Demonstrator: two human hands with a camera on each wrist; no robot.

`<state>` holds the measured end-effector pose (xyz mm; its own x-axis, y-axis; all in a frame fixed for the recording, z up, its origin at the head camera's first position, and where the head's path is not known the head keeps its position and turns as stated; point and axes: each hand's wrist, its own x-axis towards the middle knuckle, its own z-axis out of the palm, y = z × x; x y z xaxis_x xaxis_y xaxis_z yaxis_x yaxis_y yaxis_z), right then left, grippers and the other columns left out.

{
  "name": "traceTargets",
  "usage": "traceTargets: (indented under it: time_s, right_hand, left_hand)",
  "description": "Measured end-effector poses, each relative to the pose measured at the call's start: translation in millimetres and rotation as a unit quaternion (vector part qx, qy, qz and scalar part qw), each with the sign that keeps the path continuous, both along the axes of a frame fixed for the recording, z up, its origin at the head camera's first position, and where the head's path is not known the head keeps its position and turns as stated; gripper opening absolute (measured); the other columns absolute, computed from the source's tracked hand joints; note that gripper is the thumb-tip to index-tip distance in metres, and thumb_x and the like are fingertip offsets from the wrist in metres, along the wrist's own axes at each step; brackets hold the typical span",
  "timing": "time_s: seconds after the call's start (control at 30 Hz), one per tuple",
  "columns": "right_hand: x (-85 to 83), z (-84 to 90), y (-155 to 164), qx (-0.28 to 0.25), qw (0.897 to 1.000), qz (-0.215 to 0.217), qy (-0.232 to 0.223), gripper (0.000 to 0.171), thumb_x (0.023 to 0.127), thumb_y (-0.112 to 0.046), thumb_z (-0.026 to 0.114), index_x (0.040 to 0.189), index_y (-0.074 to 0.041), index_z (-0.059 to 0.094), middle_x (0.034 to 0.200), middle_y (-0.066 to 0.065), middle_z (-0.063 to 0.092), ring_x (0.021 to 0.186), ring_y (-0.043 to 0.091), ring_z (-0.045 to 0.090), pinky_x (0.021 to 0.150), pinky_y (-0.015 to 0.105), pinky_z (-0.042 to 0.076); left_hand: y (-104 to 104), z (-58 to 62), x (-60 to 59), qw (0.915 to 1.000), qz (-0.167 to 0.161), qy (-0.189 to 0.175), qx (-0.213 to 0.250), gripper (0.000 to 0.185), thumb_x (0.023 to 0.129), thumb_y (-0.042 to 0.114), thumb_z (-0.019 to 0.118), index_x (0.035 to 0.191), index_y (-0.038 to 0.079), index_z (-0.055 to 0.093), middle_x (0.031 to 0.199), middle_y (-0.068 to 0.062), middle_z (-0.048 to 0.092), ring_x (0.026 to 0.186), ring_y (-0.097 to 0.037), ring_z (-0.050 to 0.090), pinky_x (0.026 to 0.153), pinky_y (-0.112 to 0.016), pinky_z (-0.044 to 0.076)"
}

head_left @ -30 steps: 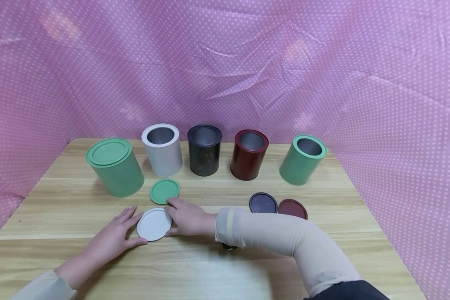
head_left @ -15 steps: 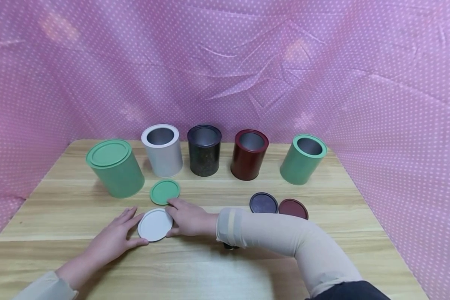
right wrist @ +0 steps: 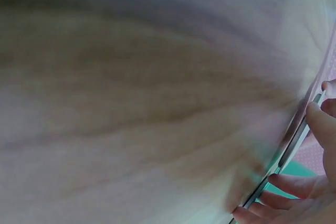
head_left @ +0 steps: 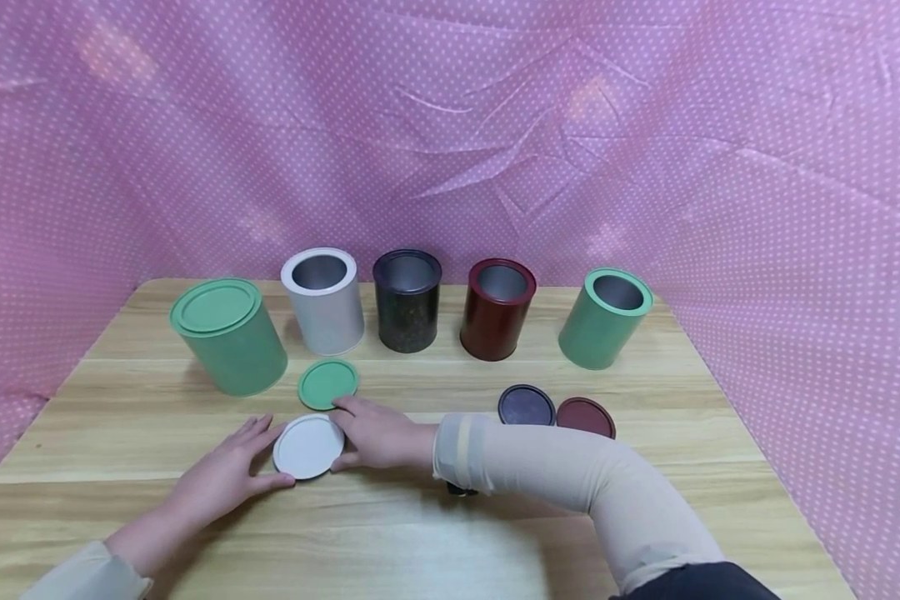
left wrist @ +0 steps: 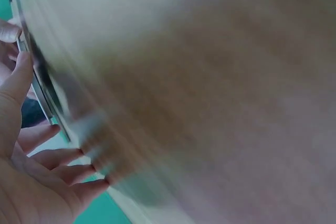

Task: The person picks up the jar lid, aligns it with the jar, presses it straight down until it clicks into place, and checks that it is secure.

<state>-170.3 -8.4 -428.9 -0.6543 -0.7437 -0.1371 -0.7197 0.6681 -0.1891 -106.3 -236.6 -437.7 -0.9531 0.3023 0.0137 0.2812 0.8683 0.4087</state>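
A round white lid (head_left: 308, 447) lies low over the wooden table, flanked by both hands. My left hand (head_left: 221, 477) holds its left edge between thumb and index finger, the other fingers spread outward. On the opposite edge, the thumb and fingers of my right hand (head_left: 381, 435) grip the rim, with the index fingertip reaching the edge of a green lid (head_left: 327, 384) just behind. Both wrist views show the lid (left wrist: 39, 90) edge-on, thumbs on its near side.
Along the back stand a big lidded green can (head_left: 232, 342) and open white (head_left: 328, 312), black (head_left: 407, 312), red (head_left: 497, 317) and green (head_left: 603, 329) cans. A dark lid (head_left: 527, 406) and a dark red lid (head_left: 587, 416) lie beyond the right forearm.
The white lid and both hands have shifted very slightly, and a darker shadow shows under the lid's near edge. Cans and other lids stay in place.
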Motion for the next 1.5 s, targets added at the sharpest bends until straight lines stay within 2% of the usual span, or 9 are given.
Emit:
traceTargets:
  time_s: [0.2, 0.5, 0.8, 1.13, 1.33, 1.5]
  right_hand:
    - [1.9, 1.0, 2, -0.003, 1.000, 0.007, 0.000, 0.069, 0.087, -0.051, 0.067, 0.139, -0.010, 0.049, 0.151, 0.007, 0.040, 0.141, 0.017, 0.037, 0.115, 0.024, 0.032]
    - [4.5, 0.7, 6, -0.013, 1.000, 0.009, -0.017, 0.069, 0.087, -0.050, 0.067, 0.140, -0.010, 0.048, 0.152, 0.008, 0.040, 0.141, 0.018, 0.037, 0.115, 0.024, 0.032]
    - [1.3, 4.7, 6, -0.029, 0.998, 0.002, -0.053, 0.070, 0.088, -0.048, 0.067, 0.142, -0.009, 0.046, 0.151, 0.009, 0.041, 0.141, 0.019, 0.038, 0.115, 0.024, 0.031]
    - [1.3, 8.9, 9, -0.042, 0.996, -0.004, -0.083, 0.071, 0.088, -0.046, 0.067, 0.145, -0.010, 0.043, 0.153, 0.008, 0.038, 0.143, 0.018, 0.034, 0.117, 0.025, 0.029]
    - [0.0, 9.3, 10, -0.055, 0.995, -0.001, -0.083, 0.071, 0.088, -0.045, 0.069, 0.143, -0.008, 0.044, 0.150, 0.009, 0.042, 0.140, 0.018, 0.038, 0.115, 0.024, 0.031]
    - [-2.7, 6.5, 10, -0.093, 0.991, -0.001, -0.095, 0.066, 0.086, -0.040, 0.072, 0.138, -0.007, 0.048, 0.137, 0.005, 0.054, 0.129, 0.013, 0.048, 0.108, 0.019, 0.037]
  left_hand:
    - [3, 7.0, 3.9, 0.9999, 0.004, -0.009, 0.009, 0.082, 0.074, 0.053, 0.076, 0.134, 0.002, 0.055, 0.140, -0.033, 0.045, 0.130, -0.053, 0.038, 0.096, -0.069, 0.039]
    - [6, 7.9, 9.7, 0.9998, 0.004, -0.015, 0.014, 0.084, 0.076, 0.055, 0.074, 0.136, 0.001, 0.053, 0.140, -0.032, 0.045, 0.131, -0.052, 0.039, 0.097, -0.068, 0.039]
    - [5, 13.9, 8.0, 0.9997, -0.004, -0.019, 0.016, 0.081, 0.077, 0.052, 0.074, 0.136, 0.000, 0.053, 0.137, -0.032, 0.049, 0.128, -0.053, 0.042, 0.098, -0.066, 0.039]
    - [6, 19.2, 8.1, 0.9994, -0.009, -0.024, 0.022, 0.079, 0.078, 0.052, 0.074, 0.136, 0.004, 0.054, 0.135, -0.032, 0.051, 0.127, -0.054, 0.042, 0.096, -0.066, 0.041]
    - [6, 18.6, 7.6, 0.9995, -0.007, -0.016, 0.025, 0.077, 0.078, 0.051, 0.074, 0.136, 0.006, 0.054, 0.132, -0.031, 0.054, 0.124, -0.053, 0.047, 0.093, -0.065, 0.044]
    - [5, 18.7, 7.6, 0.9996, -0.007, -0.003, 0.029, 0.077, 0.078, 0.047, 0.076, 0.136, 0.003, 0.053, 0.130, -0.032, 0.055, 0.119, -0.052, 0.051, 0.092, -0.065, 0.045]
